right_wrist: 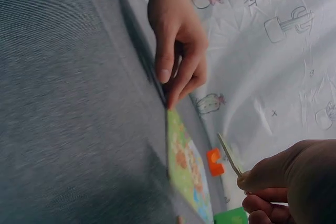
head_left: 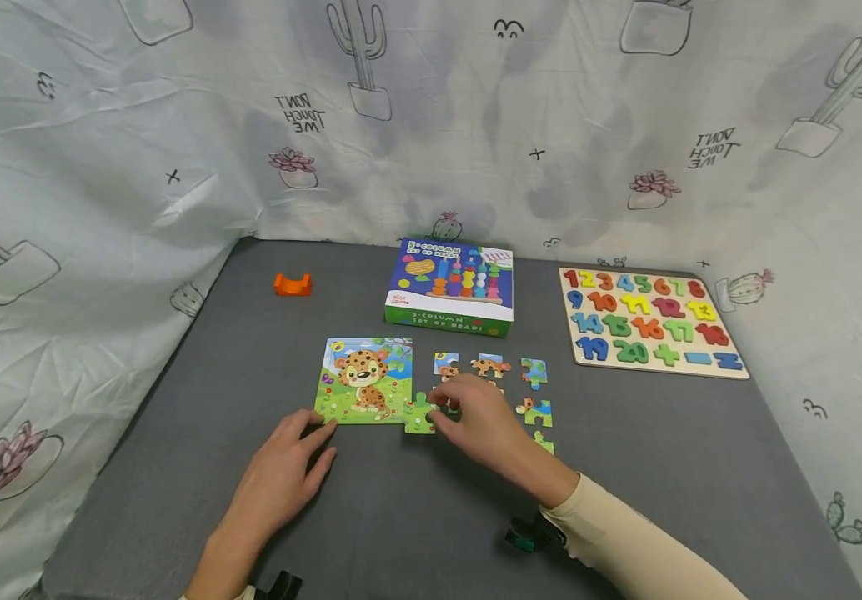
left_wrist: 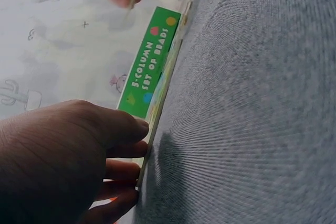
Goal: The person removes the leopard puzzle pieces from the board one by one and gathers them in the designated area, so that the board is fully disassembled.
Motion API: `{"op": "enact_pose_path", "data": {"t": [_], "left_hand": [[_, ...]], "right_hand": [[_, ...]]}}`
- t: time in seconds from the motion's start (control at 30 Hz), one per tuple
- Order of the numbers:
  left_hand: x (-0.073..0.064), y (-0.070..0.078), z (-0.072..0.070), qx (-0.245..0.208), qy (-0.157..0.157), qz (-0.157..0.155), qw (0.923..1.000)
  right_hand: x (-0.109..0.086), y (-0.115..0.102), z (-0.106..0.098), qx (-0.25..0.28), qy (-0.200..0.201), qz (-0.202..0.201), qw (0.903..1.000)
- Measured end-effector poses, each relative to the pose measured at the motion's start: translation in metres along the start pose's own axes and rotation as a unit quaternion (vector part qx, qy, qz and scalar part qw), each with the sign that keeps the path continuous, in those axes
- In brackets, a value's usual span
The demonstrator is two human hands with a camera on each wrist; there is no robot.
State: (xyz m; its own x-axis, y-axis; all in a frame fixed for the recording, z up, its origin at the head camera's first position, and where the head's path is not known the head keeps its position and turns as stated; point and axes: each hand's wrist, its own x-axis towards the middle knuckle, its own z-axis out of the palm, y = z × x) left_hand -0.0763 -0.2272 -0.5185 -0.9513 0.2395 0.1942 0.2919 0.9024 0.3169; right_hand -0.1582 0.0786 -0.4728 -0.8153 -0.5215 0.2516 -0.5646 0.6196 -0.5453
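My right hand (head_left: 479,421) sits over the loose pieces w/ fingers curled, pinching a thin green puzzle piece (head_left: 420,414) by its edge, btwn thumb & fingertips. In the right wrist view that piece (right_wrist: 229,155) shows edge-on, tilted up off the mat, so it's lifted at one side rather than lying flat. From the head view it's just beside the lower right corner of the leopard puzzle card (head_left: 365,380); can't tell if they touch.

My left hand (head_left: 281,475) lies flat on the grey mat (head_left: 664,467), fingers straight & close together, holding nothing. Fingertips (left_wrist: 137,129) press against the near left corner of the card's edge (left_wrist: 157,108); right wrist view shows the same: fingertips down at the card's corner (right_wrist: 181,156).

Other loose pieces (head_left: 532,392) are scattered right of my right hand, some hidden under it. Further back: bead set box (head_left: 452,287) near the middle, number board (head_left: 649,321) to the right, small orange block (head_left: 293,285) to the left, well apart from the card. Cactus-print cloth (head_left: 101,125) hangs round the mat on all far sides.
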Motion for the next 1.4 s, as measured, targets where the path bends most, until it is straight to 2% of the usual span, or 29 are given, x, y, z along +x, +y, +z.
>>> {"op": "enact_pose_path", "data": {"t": [0.17, 0.33, 0.6, 0.9, 1.13, 1.4], "left_hand": [[0.001, 0.001, 0.000, -0.003, -0.001, 0.003, 1.0000], [0.002, 0.001, 0.000, -0.004, -0.002, 0.000, 1.0000], [0.004, 0.001, 0.001, 0.000, 0.003, 0.003, 1.0000], [0.004, 0.002, 0.004, 0.001, 0.010, -0.001, 0.9999], [0.004, 0.003, 0.005, -0.003, 0.004, -0.006, 1.0000], [0.010, 0.000, 0.002, -0.003, -0.001, 0.002, 1.0000]], "right_hand": [[-0.017, 0.010, -0.001, -0.011, 0.007, 0.022, 0.9997], [-0.026, 0.018, 0.001, -0.013, -0.003, 0.043, 0.9990], [-0.032, 0.027, 0.010, -0.033, -0.019, 0.044, 0.9983], [-0.035, 0.031, 0.017, -0.043, -0.010, 0.031, 0.9985], [-0.035, 0.032, 0.018, -0.059, -0.014, 0.030, 0.9977], [-0.033, 0.033, 0.018, -0.055, -0.018, 0.032, 0.9978]]}}
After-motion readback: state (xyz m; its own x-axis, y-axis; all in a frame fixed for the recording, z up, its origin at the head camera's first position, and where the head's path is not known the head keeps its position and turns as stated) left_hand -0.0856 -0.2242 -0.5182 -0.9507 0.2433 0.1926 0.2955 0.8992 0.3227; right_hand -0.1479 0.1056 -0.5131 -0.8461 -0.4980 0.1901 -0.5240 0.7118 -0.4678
